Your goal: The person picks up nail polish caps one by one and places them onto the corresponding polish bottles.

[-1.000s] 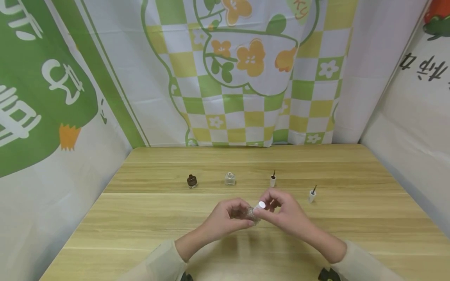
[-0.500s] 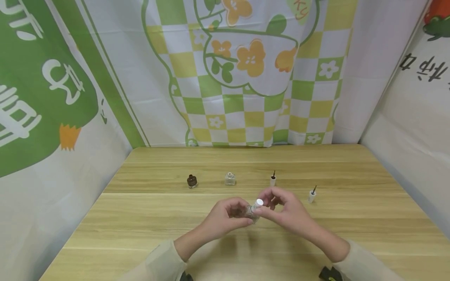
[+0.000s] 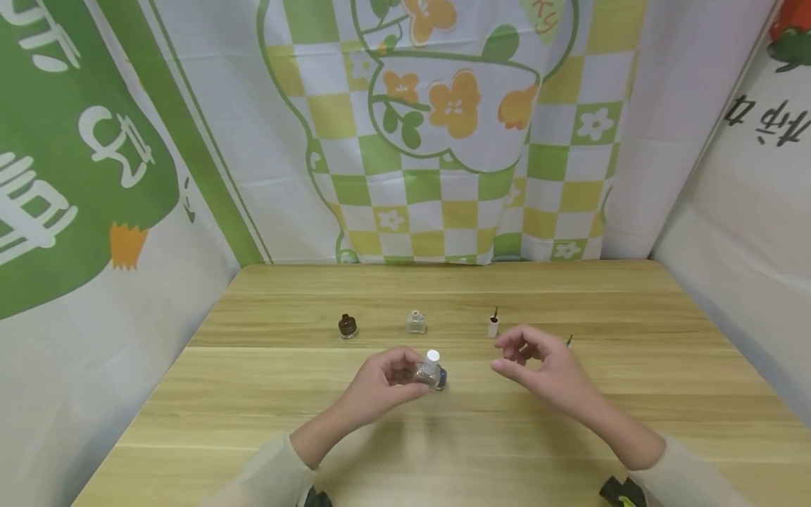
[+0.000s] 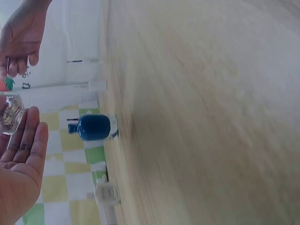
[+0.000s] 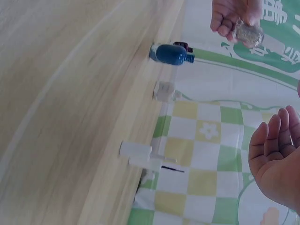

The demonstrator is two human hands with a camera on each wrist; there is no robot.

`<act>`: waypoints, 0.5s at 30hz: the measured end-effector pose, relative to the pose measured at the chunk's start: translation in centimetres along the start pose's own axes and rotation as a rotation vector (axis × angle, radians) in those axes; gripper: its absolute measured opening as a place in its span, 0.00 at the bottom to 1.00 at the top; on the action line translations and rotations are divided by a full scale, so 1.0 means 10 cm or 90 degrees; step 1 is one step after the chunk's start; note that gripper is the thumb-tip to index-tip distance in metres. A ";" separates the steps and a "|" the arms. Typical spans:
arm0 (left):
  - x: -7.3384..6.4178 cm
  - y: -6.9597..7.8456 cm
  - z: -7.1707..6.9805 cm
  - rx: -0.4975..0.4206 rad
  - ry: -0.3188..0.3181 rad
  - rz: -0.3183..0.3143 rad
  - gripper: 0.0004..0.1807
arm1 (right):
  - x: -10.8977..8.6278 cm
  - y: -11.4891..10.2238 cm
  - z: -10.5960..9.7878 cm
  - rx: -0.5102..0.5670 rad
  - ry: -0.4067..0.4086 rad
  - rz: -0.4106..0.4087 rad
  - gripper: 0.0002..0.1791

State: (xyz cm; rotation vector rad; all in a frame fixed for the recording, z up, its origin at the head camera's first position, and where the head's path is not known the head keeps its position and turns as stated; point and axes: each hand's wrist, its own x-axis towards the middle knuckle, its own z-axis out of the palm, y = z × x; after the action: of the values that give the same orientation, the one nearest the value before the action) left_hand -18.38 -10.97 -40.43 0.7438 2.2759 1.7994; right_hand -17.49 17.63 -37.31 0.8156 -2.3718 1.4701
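Observation:
My left hand [image 3: 385,384] grips a clear nail polish bottle of silvery glitter [image 4: 11,114], its white cap [image 3: 432,358] on top. It is held above the table. My right hand [image 3: 548,362] is apart from it to the right, fingers loosely bent, nothing between them. Just behind the held bottle, a capless blue nail polish bottle [image 4: 95,127] stands on the table, mostly hidden in the head view. Beyond my right hand a white brush cap [image 3: 493,327] stands with its brush up. Another brush cap [image 4: 97,85] is largely covered by that hand in the head view.
On the wooden table [image 3: 285,401], a dark brown capless polish bottle [image 3: 347,326] stands at the back left. A clear capless bottle [image 3: 415,323] stands to its right. Patterned cloth [image 3: 418,211] hangs behind the table, and printed cloths line both sides.
My right hand has let go of the white cap and moved right. My left hand has shifted slightly left with the glitter bottle, and the blue bottle now shows behind it.

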 end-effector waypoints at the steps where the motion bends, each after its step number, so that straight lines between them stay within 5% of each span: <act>1: -0.01 0.00 -0.02 0.000 0.002 -0.001 0.15 | 0.00 0.00 -0.02 -0.003 0.002 -0.001 0.10; 15: -0.08 -0.03 -0.24 0.034 0.039 -0.034 0.14 | -0.05 0.05 -0.23 -0.055 0.022 0.028 0.08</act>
State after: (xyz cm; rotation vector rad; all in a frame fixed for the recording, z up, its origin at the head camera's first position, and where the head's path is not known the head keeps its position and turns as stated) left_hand -18.77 -13.51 -40.24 0.6380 2.3669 1.7690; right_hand -17.57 19.96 -36.88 0.7158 -2.4240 1.3751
